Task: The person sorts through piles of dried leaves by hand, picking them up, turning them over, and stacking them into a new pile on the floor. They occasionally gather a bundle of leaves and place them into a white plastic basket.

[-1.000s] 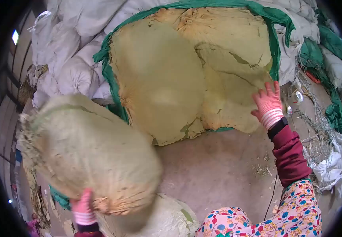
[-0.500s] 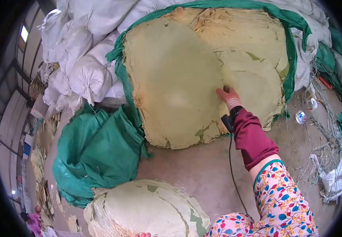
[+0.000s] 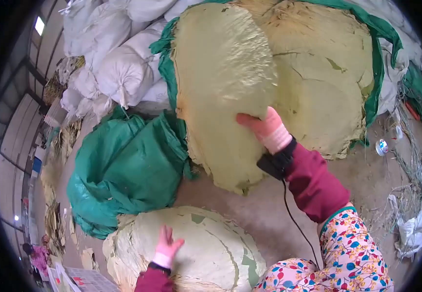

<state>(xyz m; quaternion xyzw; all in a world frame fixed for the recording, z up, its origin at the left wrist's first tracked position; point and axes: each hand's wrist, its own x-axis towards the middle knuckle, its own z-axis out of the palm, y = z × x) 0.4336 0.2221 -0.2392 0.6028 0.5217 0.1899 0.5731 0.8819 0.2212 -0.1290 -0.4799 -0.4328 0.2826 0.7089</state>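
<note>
A large, thin yellow-green sheet (image 3: 216,73) rises at its right edge, where my right hand (image 3: 264,129) in a pink glove has its fingers closed on it. Beside and under it lies a broad stack of similar sheets (image 3: 323,92), edged by green cloth. My left hand (image 3: 167,243), also gloved in pink, is above a paler round stack (image 3: 201,233) at the bottom, fingers spread and holding nothing.
Bulging white sacks (image 3: 123,73) are piled behind. A crumpled green bag (image 3: 128,165) sits at left. Dry stalks, white plastic (image 3: 413,233) and a shiny reel (image 3: 381,147) lie at right. Another person (image 3: 38,258) is at the lower left.
My right hand has moved left and lifted the sheet's edge, folding it leftward. My left hand has come fully into view over the lower stack.
</note>
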